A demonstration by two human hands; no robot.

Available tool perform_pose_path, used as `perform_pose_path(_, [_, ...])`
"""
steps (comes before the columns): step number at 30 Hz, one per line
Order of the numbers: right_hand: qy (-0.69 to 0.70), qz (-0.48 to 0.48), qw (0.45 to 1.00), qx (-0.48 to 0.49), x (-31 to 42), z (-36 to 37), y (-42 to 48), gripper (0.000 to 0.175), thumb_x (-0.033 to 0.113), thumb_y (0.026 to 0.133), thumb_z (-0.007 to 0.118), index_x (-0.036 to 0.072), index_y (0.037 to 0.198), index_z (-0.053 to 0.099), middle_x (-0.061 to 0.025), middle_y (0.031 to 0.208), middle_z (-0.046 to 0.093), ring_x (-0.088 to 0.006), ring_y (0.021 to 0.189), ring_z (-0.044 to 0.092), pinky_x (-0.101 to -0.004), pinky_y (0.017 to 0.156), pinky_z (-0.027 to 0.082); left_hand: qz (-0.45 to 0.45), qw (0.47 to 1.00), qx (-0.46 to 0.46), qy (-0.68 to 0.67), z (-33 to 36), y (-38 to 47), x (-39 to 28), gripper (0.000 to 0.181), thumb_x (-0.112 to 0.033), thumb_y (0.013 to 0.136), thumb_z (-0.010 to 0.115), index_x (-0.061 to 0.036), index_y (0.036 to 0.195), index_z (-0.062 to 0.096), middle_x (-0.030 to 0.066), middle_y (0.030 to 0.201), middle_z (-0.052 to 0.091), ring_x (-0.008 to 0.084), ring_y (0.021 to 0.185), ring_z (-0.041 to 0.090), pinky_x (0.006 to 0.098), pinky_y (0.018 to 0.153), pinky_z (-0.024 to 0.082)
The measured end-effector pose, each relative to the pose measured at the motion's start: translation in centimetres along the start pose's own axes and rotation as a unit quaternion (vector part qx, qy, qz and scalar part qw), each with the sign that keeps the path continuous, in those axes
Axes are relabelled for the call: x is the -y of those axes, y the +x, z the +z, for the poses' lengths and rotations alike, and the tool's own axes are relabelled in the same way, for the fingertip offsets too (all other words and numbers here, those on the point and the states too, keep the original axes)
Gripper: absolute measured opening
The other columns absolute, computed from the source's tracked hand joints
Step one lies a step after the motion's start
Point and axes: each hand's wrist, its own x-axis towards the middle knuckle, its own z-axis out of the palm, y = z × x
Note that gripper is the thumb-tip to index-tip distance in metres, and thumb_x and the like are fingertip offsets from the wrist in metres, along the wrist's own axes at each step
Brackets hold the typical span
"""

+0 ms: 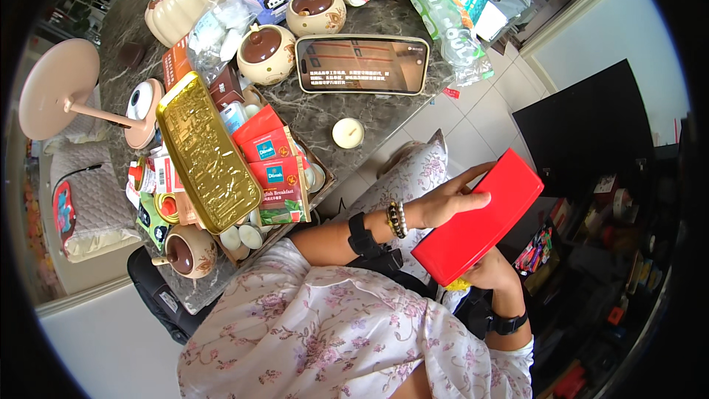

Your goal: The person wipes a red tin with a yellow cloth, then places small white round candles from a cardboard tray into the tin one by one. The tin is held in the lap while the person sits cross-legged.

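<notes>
A glossy red box point(482, 219) is held between both hands in front of a dark open cabinet. My left hand point(451, 199), below a beaded bracelet point(396, 220), lies along its upper left side, thumb on the red face. From below, my right hand point(493, 270) grips the lower edge, its fingers mostly hidden. Something yellow point(458, 285) shows under the box by the right hand. On the marble table to the left, a shiny gold tin lid or tray point(209, 152) lies over a box of tealight candles point(252, 236) and tea sachets point(278, 191).
A phone point(363, 65) and a single tealight point(348, 133) rest near the marble table's edge point(382, 136). Brown-lidded ceramic pots point(267, 55) and a pink lamp point(102, 113) stand farther off. The dark cabinet point(592, 255), its black door point(592, 127) open, holds assorted items on the right.
</notes>
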Motion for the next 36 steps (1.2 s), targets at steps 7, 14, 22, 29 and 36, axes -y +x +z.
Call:
perform_pose_path(7, [-0.042, -0.028, 0.986, -0.156, 1.4, -0.4, 0.4, 0.042, -0.001, 0.066, 0.077, 0.001, 0.106, 0.065, -0.0194, 0.102, 0.066, -0.0343, 0.089, 0.067, -0.0371, 0.086, 0.049, 0.012, 1.0, -0.012, -0.005, 0.1, -0.2, -0.4, 0.072, -0.036, 0.097, 0.052, -0.0062, 0.152, 0.017, 0.0122, 0.149, 0.035, 0.0209, 0.134, 0.038, 0.0355, 0.11, 0.031])
perform_pose_path(14, [-0.144, 0.007, 0.807, -0.572, -0.1, -0.8, 1.8, 0.042, -0.01, 0.079, 0.062, -0.003, 0.119, 0.052, -0.0212, 0.118, 0.061, -0.0331, 0.106, 0.063, -0.0365, 0.094, 0.049, 0.005, 0.998, 0.003, -0.059, 0.4, -0.2, 1.2, 0.07, -0.039, 0.097, 0.05, -0.0069, 0.152, 0.018, 0.0119, 0.147, 0.037, 0.0197, 0.133, 0.04, 0.0349, 0.108, 0.035])
perform_pose_path(22, [-0.129, -0.077, 0.819, -0.554, -2.4, -0.3, 3.5, 0.042, 0.003, 0.076, 0.076, -0.002, 0.112, 0.056, -0.0222, 0.122, 0.06, -0.0343, 0.11, 0.062, -0.0373, 0.093, 0.05, 0.004, 1.0, -0.029, 0.003, 1.2, -0.7, 1.5, 0.067, -0.039, 0.099, 0.046, -0.0024, 0.149, 0.02, 0.0128, 0.149, 0.032, 0.0206, 0.137, 0.032, 0.0357, 0.112, 0.029])
perform_pose_path(29, [-0.256, -0.076, 0.902, -0.338, -1.3, -1.2, 2.8, 0.066, 0.004, 0.067, 0.078, -0.002, 0.127, 0.053, -0.0215, 0.132, 0.052, -0.0416, 0.123, 0.049, -0.0479, 0.104, 0.039, -0.002, 0.996, 0.001, -0.09, 0.2, -0.6, 0.8, 0.068, -0.042, 0.098, 0.045, -0.0064, 0.151, 0.02, 0.013, 0.15, 0.032, 0.0223, 0.138, 0.033, 0.0371, 0.112, 0.031])
perform_pose_path(36, [-0.346, -0.036, 0.882, -0.316, -1.2, -1.2, 3.9, 0.039, 0.014, 0.075, 0.068, 0.003, 0.111, 0.063, -0.0172, 0.118, 0.059, -0.0404, 0.115, 0.051, -0.0488, 0.097, 0.043, 0.01, 0.999, -0.028, -0.041, 0.9, -0.7, 1.8, 0.068, -0.041, 0.098, 0.047, -0.0067, 0.15, 0.022, 0.0118, 0.15, 0.034, 0.0214, 0.138, 0.033, 0.0366, 0.112, 0.03])
